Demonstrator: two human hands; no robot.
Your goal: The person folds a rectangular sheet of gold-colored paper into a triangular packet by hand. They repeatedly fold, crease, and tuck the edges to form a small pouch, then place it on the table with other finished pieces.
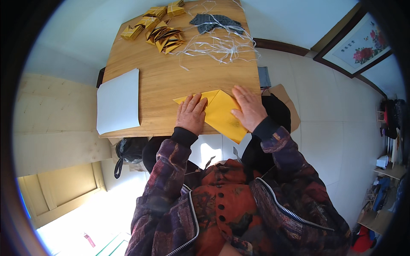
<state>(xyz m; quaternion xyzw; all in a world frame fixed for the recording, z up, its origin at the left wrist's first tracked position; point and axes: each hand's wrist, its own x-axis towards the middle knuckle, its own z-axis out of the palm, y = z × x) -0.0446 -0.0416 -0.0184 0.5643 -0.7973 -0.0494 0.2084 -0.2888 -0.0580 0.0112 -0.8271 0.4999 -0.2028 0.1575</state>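
Observation:
A sheet of yellow paper, partly folded, lies at the table's near edge. Its lower corner sticks out past that edge. My left hand rests on the paper's left side, fingers slightly bent and pressing down near a folded flap. On the right side of the sheet lies my right hand, fingers stretched out and thumb apart, palm down. Neither hand grips anything. The paper's left tip pokes out beyond my left fingers, while parts of the sheet are hidden under both hands.
A pile of white sheets lies on the wooden table at left. Bundles of folded golden paper sit at the far left, beside loose folded pieces. White plastic strings and a dark grey textured cloth are at the far right.

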